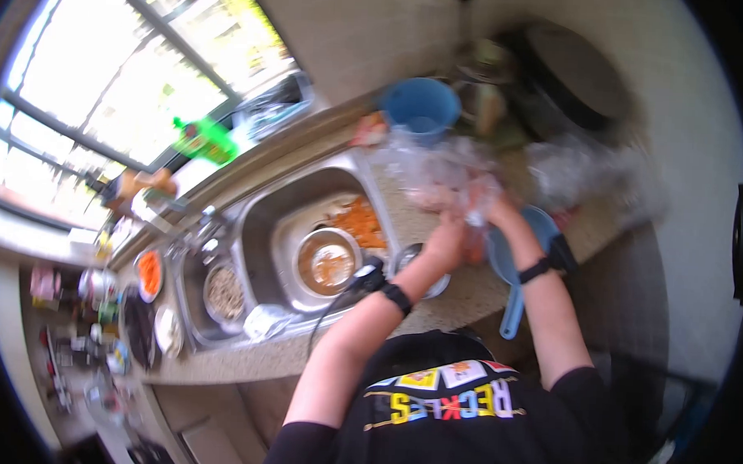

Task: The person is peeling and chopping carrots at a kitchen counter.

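On the counter right of the sink, my left hand (447,237) and my right hand (499,206) are both at a clear plastic bag (437,175), whose pinkish contents are blurred. The fingers of both hands are smeared by motion and partly covered by the plastic. A light-blue strainer with a long handle (512,309) lies beneath my right forearm. Behind the bag stands a blue container (422,106). A metal bowl (435,286) is partly hidden behind my left forearm.
The double sink (264,269) holds a metal bowl (306,265), orange shreds (359,222) and a bowl of pale pieces (224,293). An orange-filled plate (149,274) sits at the left. More plastic (578,173) and a dark rounded appliance (567,70) are at the right.
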Available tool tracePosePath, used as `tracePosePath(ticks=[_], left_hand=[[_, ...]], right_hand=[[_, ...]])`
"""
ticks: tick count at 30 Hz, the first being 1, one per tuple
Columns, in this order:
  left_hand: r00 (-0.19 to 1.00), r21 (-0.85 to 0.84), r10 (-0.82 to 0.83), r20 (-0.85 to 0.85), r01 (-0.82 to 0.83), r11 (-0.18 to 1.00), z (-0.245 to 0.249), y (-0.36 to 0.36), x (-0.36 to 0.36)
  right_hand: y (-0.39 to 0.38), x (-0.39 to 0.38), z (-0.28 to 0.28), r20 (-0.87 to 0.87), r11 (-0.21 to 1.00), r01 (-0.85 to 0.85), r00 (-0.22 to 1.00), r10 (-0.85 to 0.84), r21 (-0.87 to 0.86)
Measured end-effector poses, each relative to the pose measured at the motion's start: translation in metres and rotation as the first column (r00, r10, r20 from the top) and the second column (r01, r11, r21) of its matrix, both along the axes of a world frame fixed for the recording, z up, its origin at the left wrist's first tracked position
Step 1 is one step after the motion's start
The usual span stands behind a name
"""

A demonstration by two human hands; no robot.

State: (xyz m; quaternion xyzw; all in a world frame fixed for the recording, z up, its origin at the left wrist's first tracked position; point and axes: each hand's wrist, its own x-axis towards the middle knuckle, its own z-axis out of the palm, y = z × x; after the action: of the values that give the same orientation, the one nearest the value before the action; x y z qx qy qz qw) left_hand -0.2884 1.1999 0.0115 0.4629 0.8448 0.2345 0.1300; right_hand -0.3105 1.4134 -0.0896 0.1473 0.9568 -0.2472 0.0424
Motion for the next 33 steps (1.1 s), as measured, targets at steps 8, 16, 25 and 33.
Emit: tracePosePath(ticks=[8,16,25,33], left_hand=[[0.975,-0.12,0.201,0.096,-0.189,0.975,-0.011,0.017,0.007],[0.937,0.002,0.327,0.121,-0.33,0.944,-0.027,0.022,0.011],[0.954,-0.04,0.298,0.039,-0.297,0.954,-0.02,0.015,0.01],[0.956,-0.095,0.294,-0.028,-0.295,0.951,-0.004,0.012,0.016]], right_hand=[[-0.016,0.011,0.09,-0.059,0.987,-0.056,0.997,0.047,-0.154],[0.009,0.037,0.117,-0.028,0.999,-0.03,0.999,0.031,0.032],[-0.026,0.074,0.214,-0.322,0.975,0.069,0.937,-0.136,-0.213],[-0.013,0.107,0.27,-0.513,0.86,0.09,0.77,-0.38,-0.502]])
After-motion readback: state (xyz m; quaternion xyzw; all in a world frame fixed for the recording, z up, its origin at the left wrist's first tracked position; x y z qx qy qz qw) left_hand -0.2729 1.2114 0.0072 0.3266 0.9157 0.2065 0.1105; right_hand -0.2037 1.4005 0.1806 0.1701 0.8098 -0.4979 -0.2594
